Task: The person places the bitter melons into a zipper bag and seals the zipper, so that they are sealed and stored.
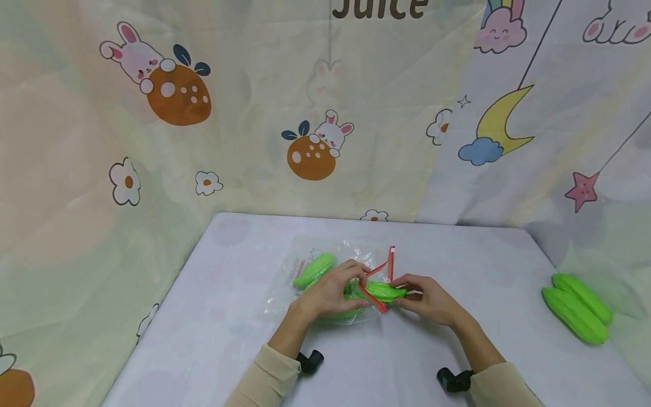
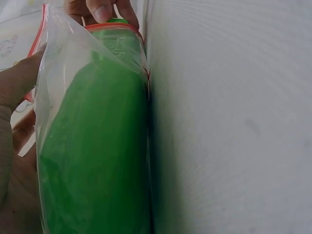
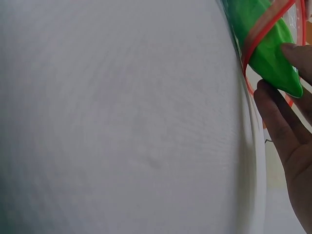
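Observation:
A clear zip bag (image 1: pixel 280 288) with a red zip edge (image 1: pixel 391 263) lies on the table, holding several bright green ridged gourds (image 1: pixel 316 270). My left hand (image 1: pixel 338 288) grips the bag near its mouth. One gourd (image 1: pixel 383 291) sits partly inside the mouth, its pointed end sticking out to the right. My right hand (image 1: pixel 427 297) pinches that end. In the right wrist view, thumb and fingers are around the gourd's tip (image 3: pixel 278 63). The left wrist view shows a large gourd (image 2: pixel 97 141) through the plastic, beside my left hand (image 2: pixel 17 97).
Two more green gourds (image 1: pixel 577 308) lie side by side at the table's right edge. The white table (image 1: pixel 203 339) meets a hanging cloth (image 1: pixel 254 113) printed with rabbits, flowers and a moon. Black wrist cameras (image 1: pixel 311 362) sit at both cuffs.

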{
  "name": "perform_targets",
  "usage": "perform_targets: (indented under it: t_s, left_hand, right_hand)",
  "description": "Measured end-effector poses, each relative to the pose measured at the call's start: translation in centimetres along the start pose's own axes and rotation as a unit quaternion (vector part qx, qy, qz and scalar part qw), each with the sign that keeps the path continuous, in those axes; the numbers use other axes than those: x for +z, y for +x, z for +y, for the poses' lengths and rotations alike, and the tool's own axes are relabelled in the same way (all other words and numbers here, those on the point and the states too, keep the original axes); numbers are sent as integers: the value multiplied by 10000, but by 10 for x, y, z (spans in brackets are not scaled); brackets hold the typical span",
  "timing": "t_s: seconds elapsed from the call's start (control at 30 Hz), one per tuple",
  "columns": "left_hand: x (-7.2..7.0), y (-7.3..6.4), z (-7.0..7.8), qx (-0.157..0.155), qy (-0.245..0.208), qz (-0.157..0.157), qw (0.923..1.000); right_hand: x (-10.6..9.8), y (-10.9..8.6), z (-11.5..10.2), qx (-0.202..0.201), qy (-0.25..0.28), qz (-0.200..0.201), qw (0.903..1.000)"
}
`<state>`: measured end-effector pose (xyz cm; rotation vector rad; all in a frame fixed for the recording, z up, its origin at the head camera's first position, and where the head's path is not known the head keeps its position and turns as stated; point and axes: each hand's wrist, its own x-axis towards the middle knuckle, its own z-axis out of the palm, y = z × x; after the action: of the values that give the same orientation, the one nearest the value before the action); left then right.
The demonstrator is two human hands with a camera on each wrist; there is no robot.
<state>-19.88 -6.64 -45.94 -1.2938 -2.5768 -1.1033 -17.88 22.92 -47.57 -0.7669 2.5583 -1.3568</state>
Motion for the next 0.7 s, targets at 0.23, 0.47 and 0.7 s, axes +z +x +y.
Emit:
perform_targets:
  t_s: [0.23, 0.47, 0.7]
  left_hand:
    - [1, 0, 3, -127, -130, -11, 9998]
    - [0, -2, 2, -160, -167, 5, 9997]
    - [1, -2, 1, -83, -105, -4, 9999]
  right_hand:
    - [-4, -7, 0, 102, -52, 94, 9999]
    - [-14, -16, 3, 343, -229, 186, 9990]
    - [-25, -28, 8, 440, -450, 388, 9973]
